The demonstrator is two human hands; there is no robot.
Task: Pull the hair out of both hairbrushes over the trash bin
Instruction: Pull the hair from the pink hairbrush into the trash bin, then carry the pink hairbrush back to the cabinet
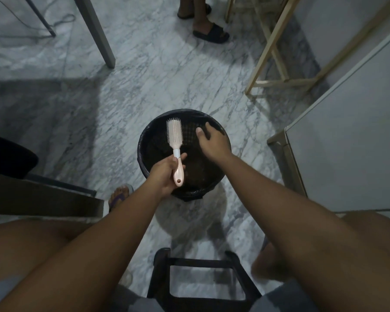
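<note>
A pink and white hairbrush [175,137] is held by its handle in my left hand [164,173], its bristle head pointing away from me over the black trash bin [144,140]. The bin stands on the marble floor and is lined with a black bag. My right hand [213,140] hovers over the bin's right side, a little to the right of the brush head, fingers spread and holding nothing that I can make out. Only one hairbrush is in view.
A black stool [203,278] stands between my knees. A white cabinet [347,143] is on the right, a wooden frame [277,55] behind it. A table leg [95,30] rises at the upper left. Another person's sandalled feet [209,30] are beyond the bin.
</note>
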